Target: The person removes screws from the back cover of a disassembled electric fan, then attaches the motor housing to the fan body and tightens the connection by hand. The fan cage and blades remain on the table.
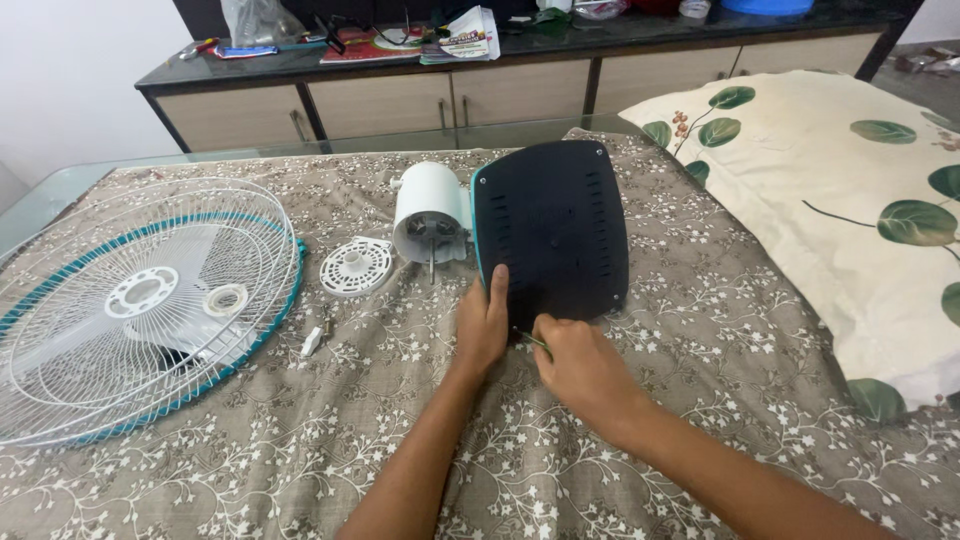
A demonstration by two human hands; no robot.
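Pinching a thin green tool [533, 340], the right hand [580, 365] is working at the near edge of the dark fan base [555, 230] on the cloth while the left hand [483, 325] is pressing it flat, and the tip may be slipping toward that thumb.

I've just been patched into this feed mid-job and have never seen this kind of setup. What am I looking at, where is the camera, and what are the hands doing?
There is no machine here: these are one person's two bare hands, filmed by a camera worn on the head and looking down.

The left hand rests on the near edge of a dark fan base plate with a teal rim, thumb on top. The right hand holds a thin tool at that same edge; what kind of tool is too small to tell.

Everything lies on a patterned cloth over a table. Behind the base is the white motor housing, beside it a small round white grille piece, and far left the large wire fan guards. A leaf-print pillow lies to the right.
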